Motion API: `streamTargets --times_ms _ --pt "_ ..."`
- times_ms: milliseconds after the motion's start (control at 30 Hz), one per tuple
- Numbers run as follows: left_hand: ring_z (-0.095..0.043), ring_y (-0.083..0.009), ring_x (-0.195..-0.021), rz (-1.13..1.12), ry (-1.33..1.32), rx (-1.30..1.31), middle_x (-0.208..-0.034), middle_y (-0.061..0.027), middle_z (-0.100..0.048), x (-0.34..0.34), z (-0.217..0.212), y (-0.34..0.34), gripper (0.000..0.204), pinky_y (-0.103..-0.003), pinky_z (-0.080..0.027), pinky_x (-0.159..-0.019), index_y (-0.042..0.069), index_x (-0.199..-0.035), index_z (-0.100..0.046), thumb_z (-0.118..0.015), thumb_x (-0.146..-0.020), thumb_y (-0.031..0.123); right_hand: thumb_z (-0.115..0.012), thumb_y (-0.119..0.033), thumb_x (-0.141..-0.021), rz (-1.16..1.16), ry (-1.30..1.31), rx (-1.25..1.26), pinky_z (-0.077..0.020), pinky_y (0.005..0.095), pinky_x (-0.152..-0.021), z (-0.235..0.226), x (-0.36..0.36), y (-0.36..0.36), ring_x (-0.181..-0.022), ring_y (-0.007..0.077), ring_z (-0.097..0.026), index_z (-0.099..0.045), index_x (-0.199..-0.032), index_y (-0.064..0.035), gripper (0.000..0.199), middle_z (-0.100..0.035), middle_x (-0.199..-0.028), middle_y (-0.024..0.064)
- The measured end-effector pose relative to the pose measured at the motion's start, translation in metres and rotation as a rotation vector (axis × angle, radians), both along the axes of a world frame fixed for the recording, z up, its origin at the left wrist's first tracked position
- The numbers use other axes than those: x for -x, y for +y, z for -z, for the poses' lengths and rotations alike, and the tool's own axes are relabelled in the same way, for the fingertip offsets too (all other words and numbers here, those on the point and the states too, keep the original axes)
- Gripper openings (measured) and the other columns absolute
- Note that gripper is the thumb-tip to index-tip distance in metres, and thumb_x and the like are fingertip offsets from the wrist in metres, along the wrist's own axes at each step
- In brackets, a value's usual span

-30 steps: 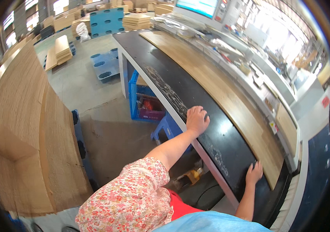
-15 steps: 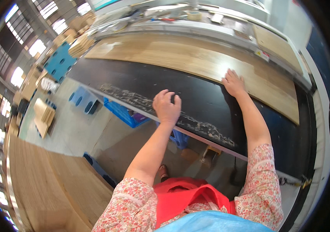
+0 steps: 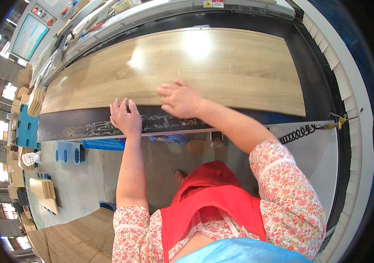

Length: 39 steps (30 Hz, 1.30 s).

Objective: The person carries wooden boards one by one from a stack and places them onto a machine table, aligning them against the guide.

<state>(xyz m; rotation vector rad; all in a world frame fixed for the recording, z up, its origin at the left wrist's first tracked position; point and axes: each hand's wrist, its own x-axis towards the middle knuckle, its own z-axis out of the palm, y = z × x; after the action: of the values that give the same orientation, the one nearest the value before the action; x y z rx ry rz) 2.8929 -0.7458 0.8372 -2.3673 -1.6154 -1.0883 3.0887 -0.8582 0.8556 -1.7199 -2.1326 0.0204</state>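
Observation:
A long light-wood plank (image 3: 187, 65) lies lengthwise on the black bed of a machine table (image 3: 86, 127). My left hand (image 3: 125, 117) rests flat on the black surface, fingertips at the plank's near edge, fingers spread. My right hand (image 3: 180, 98) lies palm down on the plank's near edge, fingers pointing left and slightly apart. Neither hand grips anything. Both forearms, in floral sleeves, reach up from the lower edge over a red apron.
A control panel with a screen (image 3: 31, 30) stands at the far left behind the table. A coiled black cable (image 3: 301, 133) hangs at the table's right front. Blue pallets (image 3: 68, 154) and stacks of planks (image 3: 44, 195) sit on the floor at left.
The view has swung so the table now runs across the top. My right hand moved left onto the plank's near edge; my left hand stayed on the black surface, closer to the plank.

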Motion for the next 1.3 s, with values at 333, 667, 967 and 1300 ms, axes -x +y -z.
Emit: streamTargets --times_ms 333,667,967,1300 --pt "-0.025 -0.0284 -0.137 -0.056 0.265 0.265 -0.146 -0.0023 -0.035 0.018 0.0 -0.009 0.053 -0.066 -0.005 -0.105 0.019 -0.134 -0.047 -0.046 -0.088 0.045 -0.06 -0.015 -0.072 -0.05 0.192 -0.444 -0.0399 0.0416 -0.095 0.03 0.103 -0.095 -0.105 0.0216 -0.056 -0.061 -0.082 -0.0054 0.014 -0.063 -0.1 0.0076" --pt "-0.02 -0.0309 -0.138 -0.062 0.33 0.304 -0.149 -0.0037 -0.03 0.022 -0.002 -0.008 0.06 -0.06 -0.007 -0.109 0.018 -0.139 -0.041 -0.04 -0.087 0.048 -0.064 -0.005 -0.073 0.003 0.462 -0.215 -0.0499 0.0362 -0.07 0.054 0.076 -0.225 -0.081 0.0255 -0.062 -0.059 -0.084 -0.0047 0.012 -0.064 -0.098 0.0097" --pt "-0.02 -0.0324 -0.138 -0.057 0.306 0.282 -0.148 -0.0039 -0.031 0.022 0.001 -0.036 0.06 -0.058 -0.006 -0.11 0.017 -0.139 -0.041 -0.041 -0.088 0.049 -0.066 0.0 -0.073 0.181 0.337 -0.413 -0.0522 0.0364 -0.072 0.005 0.026 -0.234 -0.082 0.0287 -0.065 -0.061 -0.088 0.0002 0.016 -0.067 -0.099 0.0131" --pt "-0.021 -0.035 -0.137 -0.01 0.323 0.236 -0.145 -0.014 -0.034 0.045 0.003 -0.107 0.061 -0.061 -0.01 -0.108 0.01 -0.136 -0.043 -0.051 -0.085 0.044 -0.061 -0.009 -0.081 0.079 0.088 0.113 -0.0359 0.0428 -0.101 -0.057 -0.018 -0.159 -0.123 0.0374 -0.041 -0.056 -0.109 0.0031 0.032 -0.045 -0.132 0.0203"
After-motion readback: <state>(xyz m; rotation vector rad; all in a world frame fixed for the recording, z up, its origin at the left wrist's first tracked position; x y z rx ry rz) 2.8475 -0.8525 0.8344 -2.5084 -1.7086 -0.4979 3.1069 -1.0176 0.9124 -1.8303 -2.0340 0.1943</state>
